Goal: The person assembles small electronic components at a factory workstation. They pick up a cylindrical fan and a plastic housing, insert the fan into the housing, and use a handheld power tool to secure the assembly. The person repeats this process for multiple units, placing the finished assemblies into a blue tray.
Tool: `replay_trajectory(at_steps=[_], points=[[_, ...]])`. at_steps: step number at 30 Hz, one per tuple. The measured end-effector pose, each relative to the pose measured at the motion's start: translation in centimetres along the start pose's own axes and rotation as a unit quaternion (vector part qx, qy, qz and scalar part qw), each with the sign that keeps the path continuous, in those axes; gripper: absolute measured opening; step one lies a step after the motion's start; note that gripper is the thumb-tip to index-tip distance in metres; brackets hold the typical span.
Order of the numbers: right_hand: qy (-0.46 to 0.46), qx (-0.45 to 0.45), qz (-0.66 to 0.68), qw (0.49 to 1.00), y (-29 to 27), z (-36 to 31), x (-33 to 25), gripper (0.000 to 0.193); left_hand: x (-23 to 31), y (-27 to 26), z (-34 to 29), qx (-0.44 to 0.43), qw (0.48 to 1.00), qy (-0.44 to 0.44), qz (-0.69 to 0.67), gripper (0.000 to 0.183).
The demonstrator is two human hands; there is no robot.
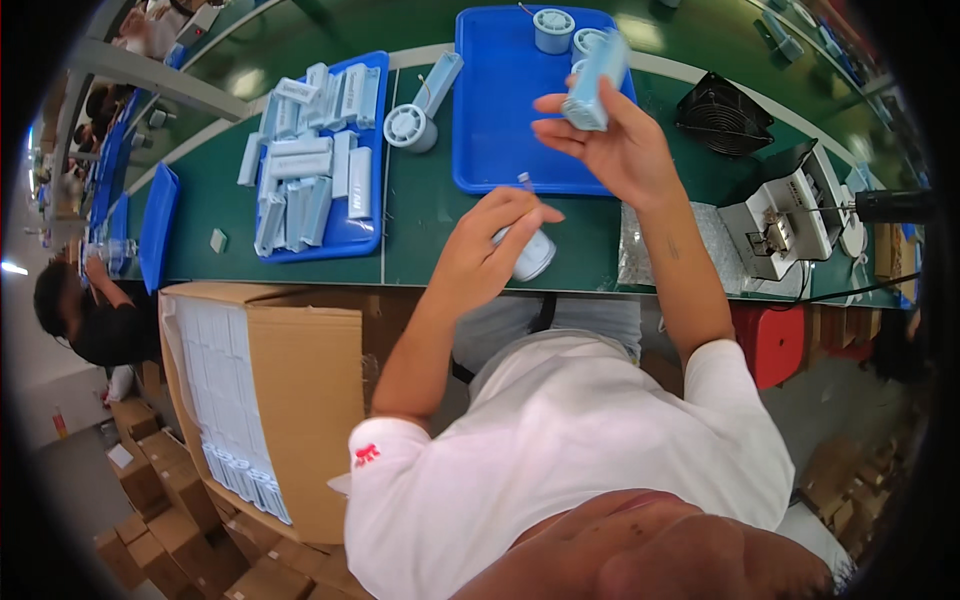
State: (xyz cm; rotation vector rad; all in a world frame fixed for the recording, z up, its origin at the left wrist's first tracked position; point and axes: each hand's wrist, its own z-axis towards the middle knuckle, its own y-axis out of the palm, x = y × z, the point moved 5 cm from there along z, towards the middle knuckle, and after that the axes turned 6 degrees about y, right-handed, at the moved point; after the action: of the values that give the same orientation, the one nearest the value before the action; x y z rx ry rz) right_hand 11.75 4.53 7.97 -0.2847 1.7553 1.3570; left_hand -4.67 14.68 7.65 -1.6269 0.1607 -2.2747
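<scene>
My left hand [492, 240] is closed around a round light-blue fan head [537, 258] near the table's front edge. A small white wire connector [524, 179] sticks up beyond its fingers. My right hand [622, 145] is raised over the right part of a blue tray [500, 130], gripping an oblong light-blue plastic casing [597, 90], blurred at its far end. Several round fan heads [553, 31] stand at the tray's far side, some partly hidden by that casing. Left of the tray, another round fan head [409, 128] rests against an oblong casing [438, 82].
A second blue tray [376, 200] holds several oblong casings. At the right are a black fan [725, 113], a white machine [775, 220] and bubble wrap [700, 245]. An open cardboard box [310, 400] of pale parts stands below the table; a red stool [770, 345] is at right.
</scene>
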Motion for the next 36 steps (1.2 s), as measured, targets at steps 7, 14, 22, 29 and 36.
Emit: replay_trajectory(at_steps=[7,14,22,29,36], points=[[-0.022,0.048,-0.009,0.999,-2.3,-4.7,-0.1,0.041,-0.1,4.7,3.3,-0.102,0.994,-0.041,-0.011,0.027],[-0.036,0.031,-0.121,0.992,-2.1,-6.2,0.1,0.038,-0.6,5.0,3.4,-0.09,0.994,-0.065,0.003,0.029],[-0.142,0.127,-0.286,0.939,-2.1,-8.5,0.6,0.033,0.0,4.4,3.7,0.0,0.996,-0.048,0.079,0.046],[-0.222,0.183,-0.408,0.867,-0.9,-9.5,0.4,0.028,-0.5,5.0,4.1,0.084,0.992,0.003,0.096,0.048],[-0.235,0.146,-0.456,0.846,-0.3,-9.5,0.2,0.027,-0.5,4.7,4.1,0.097,0.988,0.019,0.115,0.053]])
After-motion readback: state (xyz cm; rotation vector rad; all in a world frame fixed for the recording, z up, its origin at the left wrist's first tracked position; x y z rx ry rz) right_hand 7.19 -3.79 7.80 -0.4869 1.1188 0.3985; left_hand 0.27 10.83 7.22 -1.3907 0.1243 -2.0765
